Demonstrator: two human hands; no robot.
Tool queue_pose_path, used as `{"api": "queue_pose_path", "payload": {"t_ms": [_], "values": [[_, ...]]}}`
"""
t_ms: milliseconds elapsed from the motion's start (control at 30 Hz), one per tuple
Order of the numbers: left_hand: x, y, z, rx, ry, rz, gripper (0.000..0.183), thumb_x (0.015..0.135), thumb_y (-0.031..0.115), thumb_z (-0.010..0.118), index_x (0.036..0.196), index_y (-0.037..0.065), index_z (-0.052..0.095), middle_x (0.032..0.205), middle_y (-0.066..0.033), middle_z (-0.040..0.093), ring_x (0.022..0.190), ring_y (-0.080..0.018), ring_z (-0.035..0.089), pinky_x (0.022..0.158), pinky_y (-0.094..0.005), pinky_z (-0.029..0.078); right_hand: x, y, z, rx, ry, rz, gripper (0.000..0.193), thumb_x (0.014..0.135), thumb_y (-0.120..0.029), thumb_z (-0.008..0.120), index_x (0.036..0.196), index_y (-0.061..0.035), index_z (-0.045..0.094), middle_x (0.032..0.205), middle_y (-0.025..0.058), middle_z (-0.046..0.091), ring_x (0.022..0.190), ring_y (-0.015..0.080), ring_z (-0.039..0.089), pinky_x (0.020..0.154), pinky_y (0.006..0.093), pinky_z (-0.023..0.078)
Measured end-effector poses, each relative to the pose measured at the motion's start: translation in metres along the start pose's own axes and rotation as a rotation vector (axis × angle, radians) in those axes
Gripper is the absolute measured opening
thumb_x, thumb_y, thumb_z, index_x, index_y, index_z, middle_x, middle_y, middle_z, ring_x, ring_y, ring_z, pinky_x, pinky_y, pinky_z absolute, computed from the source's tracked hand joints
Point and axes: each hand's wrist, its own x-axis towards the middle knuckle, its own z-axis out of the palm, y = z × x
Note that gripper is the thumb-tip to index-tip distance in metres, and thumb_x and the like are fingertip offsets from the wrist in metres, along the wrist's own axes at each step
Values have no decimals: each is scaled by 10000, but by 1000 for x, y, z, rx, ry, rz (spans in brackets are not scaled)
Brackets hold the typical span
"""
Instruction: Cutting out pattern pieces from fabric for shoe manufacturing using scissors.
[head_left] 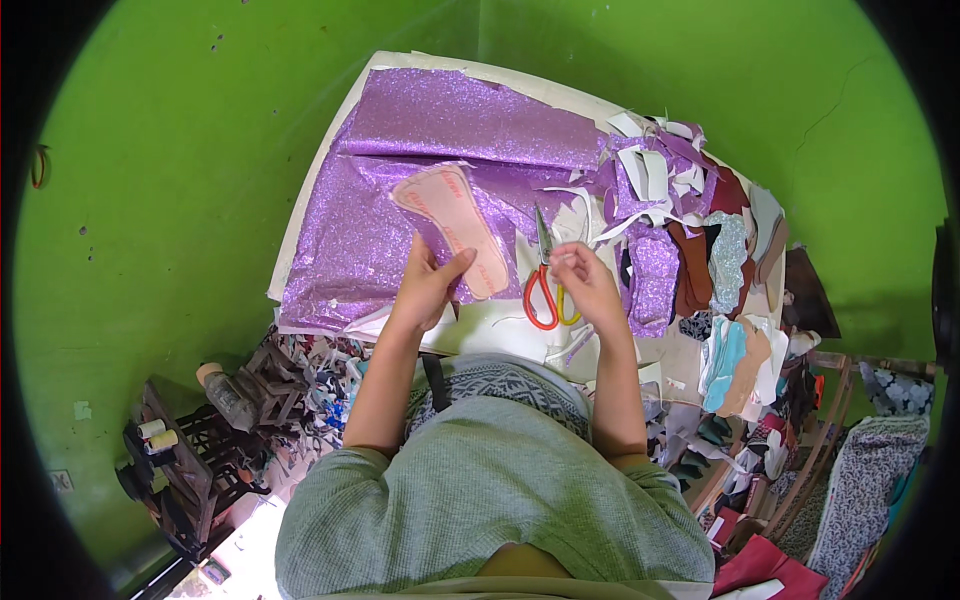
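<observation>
A pale pink insole-shaped piece (462,228) with red printing and a drawn outline is gripped between the thumb and fingers of my left hand (432,285). It is tilted above a large sheet of glittery purple material (350,240). My right hand (590,290) is closed in a pinch beside the pivot of a pair of scissors (541,262); what it pinches, if anything, I cannot make out. The scissors' blades point away from me. Their orange handle loop shows whole, and the yellow loop is partly behind my hand.
Purple and white offcuts (640,175) pile up on the table's right. Cut shoe-shaped pieces in glittery purple (653,280), brown, silver and turquoise (722,360) lie nearer. A wooden rack with thread spools (160,440) stands at the lower left, scraps beside it. Green walls (200,150) enclose the table.
</observation>
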Motion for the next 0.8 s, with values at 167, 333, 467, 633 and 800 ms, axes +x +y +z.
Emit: {"api": "queue_pose_path", "payload": {"t_ms": [167, 333, 467, 633, 800], "values": [[4, -2, -7, 18, 88, 49, 421, 814, 21, 580, 1140, 49, 316, 960, -107, 552, 742, -137, 605, 427, -211, 471, -1, 43, 2, -659, 64, 87, 421, 729, -281, 668, 961, 25, 495, 865, 215, 582, 791, 314, 593, 678, 373, 470], [3, 0, -3, 59, 135, 150, 545, 812, -20, 572, 1231, 92, 242, 1054, -107, 492, 908, -161, 550, 693, -275, 498, 3, 79, 13, -846, 135, 123, 556, 650, -246, 714, 1013, 68, 433, 868, 264, 572, 827, 388, 579, 737, 431, 475], [3, 2, 4, 58, 221, 317, 481, 807, 16, 594, 1169, 63, 280, 896, -79, 529, 683, -107, 547, 472, -219, 449, 5, 81, 14, -836, 112, 152, 506, 641, -189, 691, 996, 75, 446, 835, 257, 573, 789, 391, 583, 705, 429, 476], [-3, 9, 6, 101, 207, 340, 542, 778, -16, 616, 1179, 69, 261, 1001, -94, 498, 787, -116, 545, 546, -211, 455, 6, 74, 0, -575, 241, 54, 362, 688, -156, 612, 975, 43, 514, 800, 219, 590, 723, 356, 592, 635, 400, 466], [-7, 13, 12, 12, 273, 370, 545, 769, -29, 622, 1156, 72, 252, 1009, -109, 492, 769, -120, 552, 538, -209, 452, -18, 14, -1, 189, -105, 244, 362, 842, -362, 545, 1037, -70, 459, 648, -35, 422, 544, 52, 421, 474, 190, 346]]}}
